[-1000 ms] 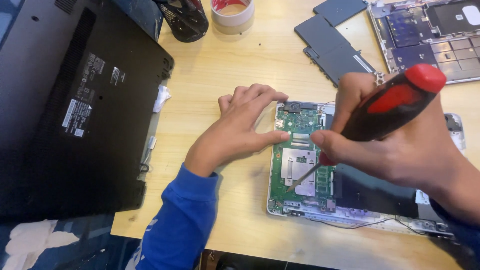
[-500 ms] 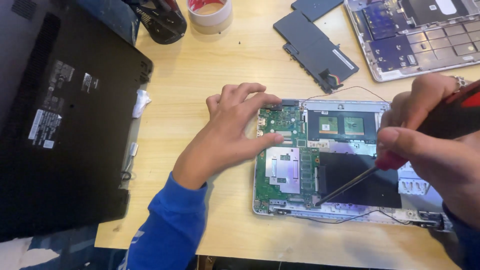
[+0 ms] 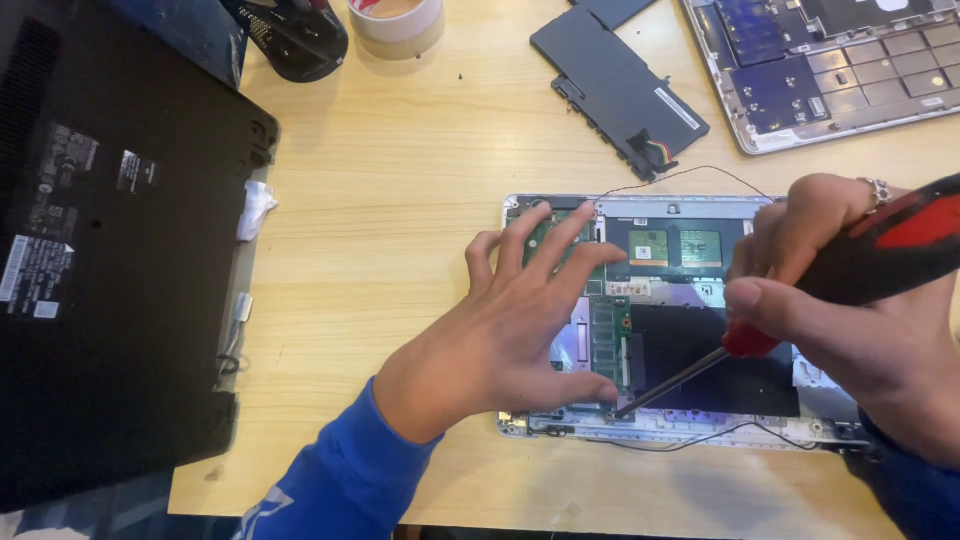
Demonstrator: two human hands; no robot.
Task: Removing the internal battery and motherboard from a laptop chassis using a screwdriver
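Right hand [image 3: 860, 330], clamped on the red-and-black-handled screwdriver [image 3: 800, 320], has shifted its tip to the opened silver laptop base's [image 3: 700, 425] lower edge — beside the spread, empty left hand's [image 3: 500, 340] thumb — work moving to another screw.

I work at a pale wooden bench [image 3: 400, 200], evenly lit; dark floor shows below its near edge.

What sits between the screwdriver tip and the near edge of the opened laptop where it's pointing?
Nothing visible. The screwdriver in the right hand already has its tip at the near edge of the opened laptop. The left hand rests on the green circuit board, thumb right beside the tip, not across it.
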